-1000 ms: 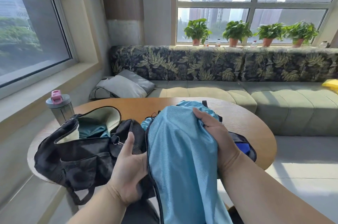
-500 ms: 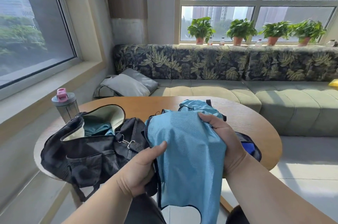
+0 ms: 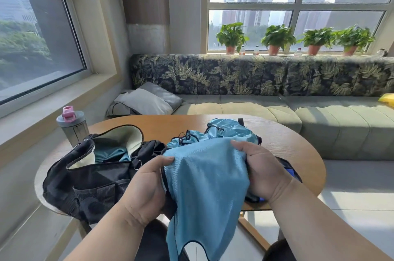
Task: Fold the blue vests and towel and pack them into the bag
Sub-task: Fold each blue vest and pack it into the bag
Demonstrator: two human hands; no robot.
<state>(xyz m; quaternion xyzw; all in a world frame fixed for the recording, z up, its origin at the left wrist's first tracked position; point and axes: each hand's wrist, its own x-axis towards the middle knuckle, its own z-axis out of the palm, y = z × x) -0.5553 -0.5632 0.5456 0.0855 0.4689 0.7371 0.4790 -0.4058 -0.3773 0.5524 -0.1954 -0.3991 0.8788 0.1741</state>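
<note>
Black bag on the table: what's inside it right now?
The black bag stands open, showing pale lining and a bit of teal-blue fabric inside. Whether that is a vest or the towel cannot be told, and the bag's walls hide anything deeper.

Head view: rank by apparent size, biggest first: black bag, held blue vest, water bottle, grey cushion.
1. Black bag and held blue vest: look alike, and the vest is nearer the camera, so unranked.
2. Grey cushion.
3. Water bottle.

Bare forearms, no sleeves visible
</note>
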